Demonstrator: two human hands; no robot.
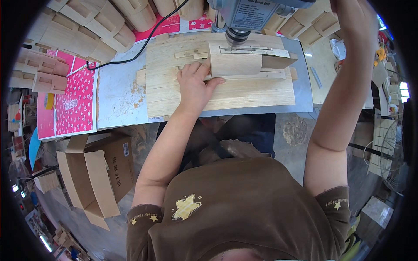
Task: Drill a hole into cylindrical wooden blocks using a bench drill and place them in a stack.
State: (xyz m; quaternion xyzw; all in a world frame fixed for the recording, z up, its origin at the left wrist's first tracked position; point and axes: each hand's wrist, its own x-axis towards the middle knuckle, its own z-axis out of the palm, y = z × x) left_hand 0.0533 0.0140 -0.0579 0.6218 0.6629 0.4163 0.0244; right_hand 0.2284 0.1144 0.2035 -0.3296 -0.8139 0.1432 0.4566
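Observation:
A pale curved wooden box piece (235, 61) lies on a flat wooden board (244, 93), between thin wooden strips (261, 76). My left hand (194, 82) holds its left end, the fingers curled at the edge and the thumb along the near strip. Directly above the piece hangs the metal chuck (237, 37) of a small grey-blue bench drill (250, 15). Whether a bit touches the wood is hard to see. At the upper right, my raised right hand (355, 9) is blurred and partly cut off by the rim; its fingers and anything in them are hidden.
Similar wooden pieces (98, 19) stand stacked along the back and left, on pink patterned sheets (76, 104). A black cable (148, 39) crosses the table's left side. A blue pen (316, 77) lies to the right. An opened cardboard box (98, 174) stands below left.

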